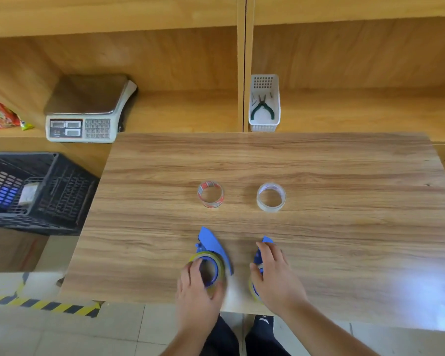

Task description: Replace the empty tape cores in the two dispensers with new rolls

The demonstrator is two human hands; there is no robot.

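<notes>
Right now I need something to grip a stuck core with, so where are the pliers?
The green-handled pliers lie in the white plastic basket on the shelf, just beyond the table's far edge, behind the clear tape roll.

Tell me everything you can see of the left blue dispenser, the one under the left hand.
The left dispenser is blue plastic and lies flat on the wooden table near its front edge, its pointed end aimed away from the person. A yellowish ring sits around its blue hub. The left hand rests on the ring's near side, fingers curled at its edge. Nothing else touches it.
</notes>
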